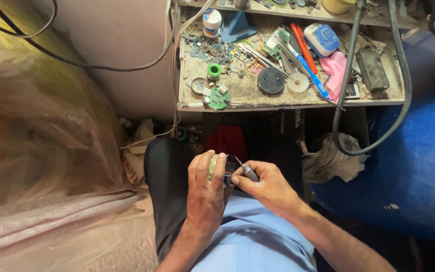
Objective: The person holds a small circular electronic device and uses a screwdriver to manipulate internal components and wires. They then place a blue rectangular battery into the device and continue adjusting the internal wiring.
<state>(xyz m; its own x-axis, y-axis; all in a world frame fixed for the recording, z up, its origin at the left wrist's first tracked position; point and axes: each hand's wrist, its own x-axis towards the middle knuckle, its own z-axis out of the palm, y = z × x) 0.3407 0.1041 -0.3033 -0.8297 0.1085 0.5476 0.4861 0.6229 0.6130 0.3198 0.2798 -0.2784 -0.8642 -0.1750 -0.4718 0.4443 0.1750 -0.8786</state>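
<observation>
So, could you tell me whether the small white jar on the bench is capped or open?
Capped: the white jar stands upright with its lid on.

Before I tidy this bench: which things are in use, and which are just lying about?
In use:
left hand gripping a small greenish part
right hand holding a thin tool

Lying about:
green circuit board
black disc
pink cloth

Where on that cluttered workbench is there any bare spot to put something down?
The front strip of the bench, between the green circuit board and the black disc, is bare. The back and right, around the toothbrush and pink cloth, are crowded.
</observation>
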